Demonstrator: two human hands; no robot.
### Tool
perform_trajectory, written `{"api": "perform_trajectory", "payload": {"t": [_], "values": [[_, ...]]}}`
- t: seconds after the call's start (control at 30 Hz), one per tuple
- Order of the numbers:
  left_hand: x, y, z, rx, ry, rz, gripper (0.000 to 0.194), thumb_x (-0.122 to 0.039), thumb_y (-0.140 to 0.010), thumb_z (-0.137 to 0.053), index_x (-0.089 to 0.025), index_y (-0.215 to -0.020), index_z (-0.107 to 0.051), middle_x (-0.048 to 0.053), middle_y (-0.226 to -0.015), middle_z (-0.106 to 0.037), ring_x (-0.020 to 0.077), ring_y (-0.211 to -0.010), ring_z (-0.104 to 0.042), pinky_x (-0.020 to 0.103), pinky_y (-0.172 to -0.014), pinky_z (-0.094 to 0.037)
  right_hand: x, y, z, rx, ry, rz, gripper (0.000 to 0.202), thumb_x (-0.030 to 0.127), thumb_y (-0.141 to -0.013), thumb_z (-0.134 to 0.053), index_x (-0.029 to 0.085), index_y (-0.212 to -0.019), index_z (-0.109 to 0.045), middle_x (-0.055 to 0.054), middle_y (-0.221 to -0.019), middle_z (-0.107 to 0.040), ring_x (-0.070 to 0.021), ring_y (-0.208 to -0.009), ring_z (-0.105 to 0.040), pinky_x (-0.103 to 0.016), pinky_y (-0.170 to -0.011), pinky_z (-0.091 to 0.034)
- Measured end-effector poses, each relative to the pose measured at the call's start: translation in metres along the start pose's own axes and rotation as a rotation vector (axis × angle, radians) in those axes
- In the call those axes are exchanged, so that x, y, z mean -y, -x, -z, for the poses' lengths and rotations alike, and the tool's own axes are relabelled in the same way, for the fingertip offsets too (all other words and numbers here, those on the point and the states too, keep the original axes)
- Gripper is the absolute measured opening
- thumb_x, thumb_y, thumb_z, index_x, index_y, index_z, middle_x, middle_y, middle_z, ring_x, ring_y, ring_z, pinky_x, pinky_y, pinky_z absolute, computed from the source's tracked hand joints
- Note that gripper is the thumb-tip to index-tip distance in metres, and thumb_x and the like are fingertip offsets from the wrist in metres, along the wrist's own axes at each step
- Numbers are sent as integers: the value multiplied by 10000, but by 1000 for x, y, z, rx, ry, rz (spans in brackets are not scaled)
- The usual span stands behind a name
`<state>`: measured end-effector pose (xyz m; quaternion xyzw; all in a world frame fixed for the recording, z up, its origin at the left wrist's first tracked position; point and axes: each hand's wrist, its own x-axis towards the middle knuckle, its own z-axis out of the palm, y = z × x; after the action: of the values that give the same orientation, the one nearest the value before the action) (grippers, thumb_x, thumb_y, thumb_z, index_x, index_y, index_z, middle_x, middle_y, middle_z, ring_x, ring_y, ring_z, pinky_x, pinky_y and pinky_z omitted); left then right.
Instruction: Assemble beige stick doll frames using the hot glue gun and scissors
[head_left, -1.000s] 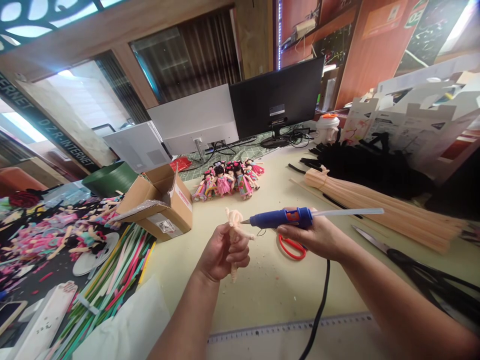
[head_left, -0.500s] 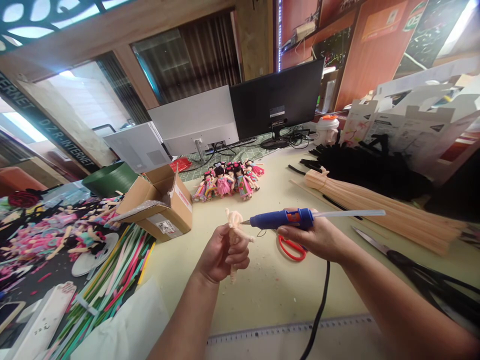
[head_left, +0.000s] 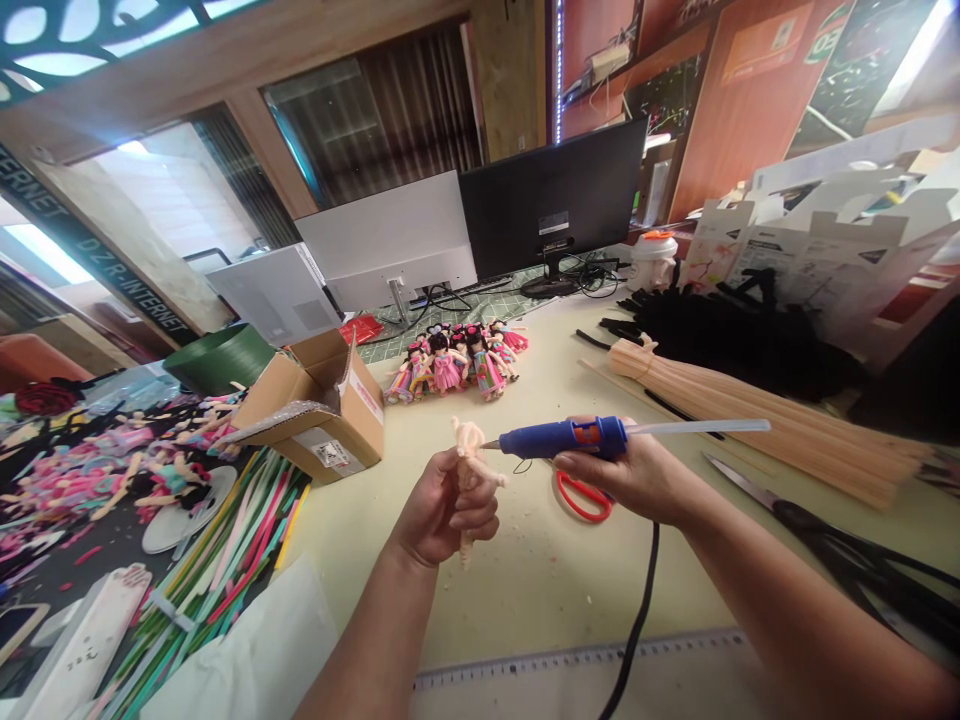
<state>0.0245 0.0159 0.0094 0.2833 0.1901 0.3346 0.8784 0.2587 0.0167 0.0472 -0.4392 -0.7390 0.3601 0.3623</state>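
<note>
My left hand (head_left: pixel 450 508) is closed around a small doll body (head_left: pixel 470 440) bent from cream pipe cleaners, its looped head and one arm poking out above the fingers. In my right hand (head_left: pixel 637 470) is a blue hot glue gun (head_left: pixel 562 439), lying level, with a clear glue stick (head_left: pixel 701 427) sticking out of its back. The metal nozzle points left and is at the doll's neck; whether it touches cannot be made out. A black cord (head_left: pixel 637 625) hangs from the gun. Below it lie red-handled scissors (head_left: pixel 583 497), partly hidden by my right hand.
Finished dolls (head_left: pixel 457 362) sit at the back beside an open cardboard box (head_left: pixel 322 410). Coloured pipe cleaners (head_left: pixel 214 570) and a doll pile (head_left: pixel 97 450) fill the left. At right lie a cream pipe cleaner bundle (head_left: pixel 757 415), black ones (head_left: pixel 742 325) and large black scissors (head_left: pixel 832 540). Monitors (head_left: pixel 555 200) stand behind.
</note>
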Motion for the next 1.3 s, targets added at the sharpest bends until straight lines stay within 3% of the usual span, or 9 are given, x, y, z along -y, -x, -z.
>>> {"api": "perform_trajectory", "payload": {"t": [0.67, 1.03, 1.17, 1.3], "values": [[0, -1, 0, -5, 2, 1, 374, -422, -838, -471, -160, -581, -402, -77, -491, -281, 26, -343, -184, 202, -412, -234, -2, 1, 1, -15, 3, 12, 243, 431, -789, -597, 199, -728, -635, 28, -601, -555, -122, -565, -488, -255, -526, -433], [1, -1, 2, -31, -4, 44, 374, -452, -828, -479, -162, -602, -413, -85, -481, -255, 27, -341, -177, 198, -408, -211, 1, 1, 1, -97, 22, 4, 272, 460, -764, -609, 210, -656, -601, 28, -542, -519, -120, -512, -451, -262, -478, -401], [-1, 0, 3, -29, -2, 7, 351, -426, -834, -484, -161, -611, -434, -82, -486, -269, 29, -340, -187, 197, -403, -219, -16, -6, 11, -219, 49, -186, 401, 558, -773, -554, 184, -659, -644, -17, -582, -570, -135, -516, -487, -271, -464, -398], [-3, 1, 4, -45, -25, -30, 360, -427, -843, -483, -156, -607, -456, -81, -479, -284, 32, -343, -212, 202, -413, -250, -56, -17, 22, -272, 303, -332, 424, 559, -802, -495, 186, -674, -650, -17, -584, -563, -154, -552, -514, -273, -492, -386]]}}
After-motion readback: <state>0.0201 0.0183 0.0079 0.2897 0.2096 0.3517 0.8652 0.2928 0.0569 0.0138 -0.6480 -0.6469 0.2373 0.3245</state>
